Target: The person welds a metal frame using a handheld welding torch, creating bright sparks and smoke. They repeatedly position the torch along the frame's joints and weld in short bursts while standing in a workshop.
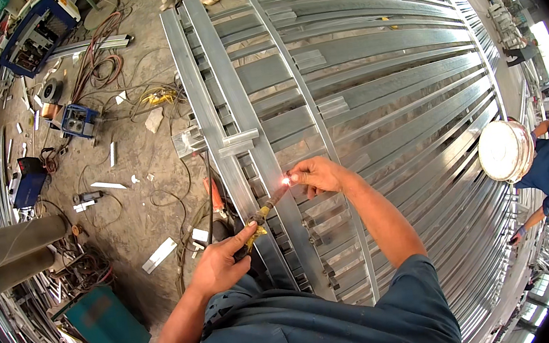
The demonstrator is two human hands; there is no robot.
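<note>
While the left hand (221,265) grips the torch (265,213), the right hand (320,176) curls.

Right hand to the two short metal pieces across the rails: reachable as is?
Probably yes: the right hand is close, and the two short metal pieces lie uncovered on the rails. It would likely first have to leave the glowing tip of the torch.

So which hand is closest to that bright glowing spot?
The person's bare right hand: it is close beside the bright pinkish-white glow. The bare left hand is farther back, gripping the black-and-yellow stick-shaped torch.
</note>
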